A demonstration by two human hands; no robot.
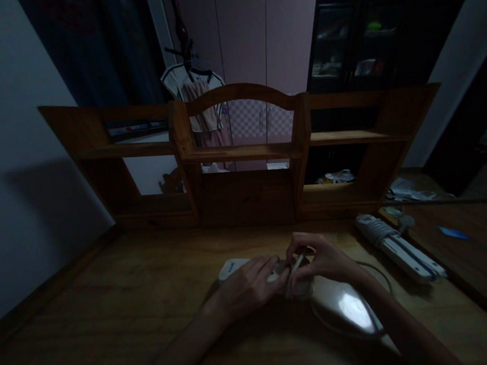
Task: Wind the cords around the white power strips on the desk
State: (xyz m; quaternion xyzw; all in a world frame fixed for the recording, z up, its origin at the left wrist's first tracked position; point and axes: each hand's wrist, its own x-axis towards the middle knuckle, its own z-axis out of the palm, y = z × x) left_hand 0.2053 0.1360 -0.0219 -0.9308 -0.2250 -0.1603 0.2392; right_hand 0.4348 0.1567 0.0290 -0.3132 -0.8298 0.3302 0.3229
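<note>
A white power strip (pixel 232 267) lies on the wooden desk, its left end with a small blue mark showing past my fingers. My left hand (pixel 255 283) is closed over the strip's middle and holds it down. At its right end my right hand (pixel 320 258) pinches a pale, narrow piece (pixel 297 265), which looks like a cord; the fingers and dim light hide its exact form. Both hands' fingertips nearly meet there. A thin grey cord (pixel 384 278) loops over the desk under my right forearm. Beside it a bright glossy patch (pixel 352 308) shows.
Another white power strip (pixel 403 252), with grey cord wound round one end, lies at the desk's right edge. A wooden shelf unit (pixel 240 153) stands along the back. The white wall (pixel 17 202) borders the left. Beyond the right edge, a lower brown surface (pixel 476 261) holds papers.
</note>
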